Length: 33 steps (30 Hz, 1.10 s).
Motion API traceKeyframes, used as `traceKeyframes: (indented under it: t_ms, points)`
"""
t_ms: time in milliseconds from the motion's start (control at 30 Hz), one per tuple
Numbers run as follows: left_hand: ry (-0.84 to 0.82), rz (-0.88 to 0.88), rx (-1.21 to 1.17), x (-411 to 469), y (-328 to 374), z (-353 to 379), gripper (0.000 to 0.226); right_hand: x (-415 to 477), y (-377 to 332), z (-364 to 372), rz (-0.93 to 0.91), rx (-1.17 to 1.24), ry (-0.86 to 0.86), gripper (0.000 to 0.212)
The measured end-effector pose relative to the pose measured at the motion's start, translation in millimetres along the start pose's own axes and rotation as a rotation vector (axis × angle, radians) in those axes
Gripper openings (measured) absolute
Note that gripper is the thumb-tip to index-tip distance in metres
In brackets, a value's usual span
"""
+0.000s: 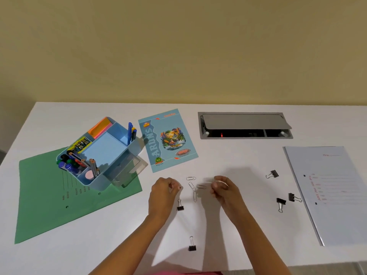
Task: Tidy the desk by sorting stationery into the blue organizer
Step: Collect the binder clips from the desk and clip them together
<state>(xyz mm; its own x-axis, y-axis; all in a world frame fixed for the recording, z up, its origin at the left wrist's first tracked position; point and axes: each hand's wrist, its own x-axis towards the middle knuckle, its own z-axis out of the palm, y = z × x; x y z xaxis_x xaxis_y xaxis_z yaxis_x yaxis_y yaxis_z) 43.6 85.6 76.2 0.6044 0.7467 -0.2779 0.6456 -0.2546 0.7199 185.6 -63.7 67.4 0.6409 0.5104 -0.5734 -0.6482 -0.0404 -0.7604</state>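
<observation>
Now, left hand (163, 190) and right hand (223, 188): fingers curling; whether either is pinching anything, I cannot tell.
Paper clips (193, 187): lying right of the blue organizer (99, 184).
Risk: thin wire slipping from fingertips, scattering.

- Two bare forearms reach in from the bottom edge and angle toward each other.
- Left hand (164, 192): back facing up, fingers curled inward, fingertips bunched against the thumb.
- Right hand (223, 190): well apart from the other hand, fingers curled the same way, slightly blurred.
- Whether either hand pinches anything is unclear.
</observation>
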Motion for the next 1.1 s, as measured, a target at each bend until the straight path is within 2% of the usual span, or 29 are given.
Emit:
traceKeyframes:
  t_ms: [67, 167, 233, 267, 367, 467, 567, 667, 867, 967, 1067, 1100]
  points:
    - [-0.005, 0.004, 0.030, 6.2, 4.3, 2.3, 0.010, -4.2, 1.3, -3.5, 0.078, 0.144, -0.020, 0.017]
    - [-0.023, 0.010, 0.085, 12.3, 11.3, 6.5, 0.013, -7.4, 8.9, -7.9, 0.117, 0.095, -0.012, 0.017]
    - [-0.037, 0.033, 0.130, 15.5, 16.4, 9.8, 0.019, -6.4, 15.7, -7.9, 0.082, -0.110, 0.047, 0.014]
    - [-0.049, 0.047, 0.153, 17.5, 18.9, 11.9, 0.021, -4.9, 18.2, -6.9, 0.032, -0.292, 0.109, 0.011]
    - [-0.089, 0.114, 0.201, 26.7, 22.8, 20.9, 0.024, 1.0, 22.6, -0.9, -0.230, -0.824, 0.283, 0.012]
    - [-0.123, 0.225, 0.339, 37.3, 21.3, 31.1, 0.026, 10.6, 24.7, 7.2, -0.428, -1.119, 0.212, 0.016]
    - [-0.176, 0.347, 0.501, 49.1, 18.4, 41.8, 0.044, 19.7, 24.5, 14.5, -0.447, -1.307, 0.132, 0.019]
    - [-0.233, 0.382, 0.576, 56.2, 17.7, 46.7, 0.045, 24.7, 23.5, 18.8, -0.502, -1.509, 0.086, 0.019]
    - [-0.268, 0.510, 0.747, 58.0, 11.3, 49.5, 0.048, 33.0, 21.5, 26.6, -0.357, -1.728, 0.078, 0.018]
    - [-0.267, 0.535, 0.772, 57.7, 10.5, 48.9, 0.039, 36.8, 20.3, 29.1, -0.278, -1.731, 0.061, 0.019]
    - [-0.275, 0.566, 0.807, 57.0, 12.6, 49.5, 0.029, 38.9, 17.1, 30.1, -0.239, -1.699, 0.032, 0.009]
    - [-0.274, 0.578, 0.821, 56.9, 12.8, 49.7, 0.030, 38.5, 16.0, 29.5, -0.237, -1.651, 0.027, 0.013]
